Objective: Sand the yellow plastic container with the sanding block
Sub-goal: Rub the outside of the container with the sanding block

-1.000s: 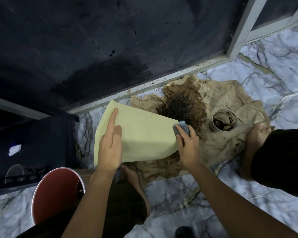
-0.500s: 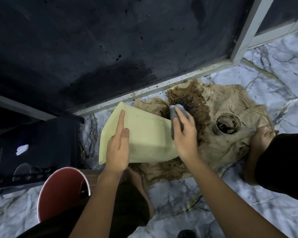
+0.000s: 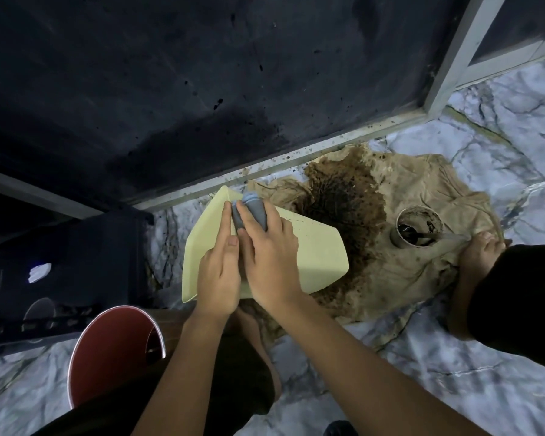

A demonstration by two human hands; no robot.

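**Sanding block at the far corner of the yellow container**

A dark wall (image 3: 170,89) filled the far side of the scene, with a pale frame (image 3: 296,152) running along its base. The marble floor (image 3: 453,388) lay below it, and a stained tan cloth (image 3: 406,262) was spread out on the floor to the right of centre. A red bucket (image 3: 107,350) stood at the near left.

The yellow plastic container (image 3: 315,256) lay tilted at the centre, its right end over the dark brown stain of the cloth and its left end just beside the frame. The left hand (image 3: 219,278) rested flat on the container's left part, fingers straight and relaxed, the forefinger reaching toward the far corner. The right hand (image 3: 269,262) lay right beside it, touching it, with its fingers curled over the grey sanding block (image 3: 252,210), grasping it and pressing it onto the container near the far left corner.

A small round pot (image 3: 417,226) with dark contents stood on the cloth to the right, well apart from the container. A bare foot (image 3: 482,250) rested on the cloth's right edge just beside that pot.
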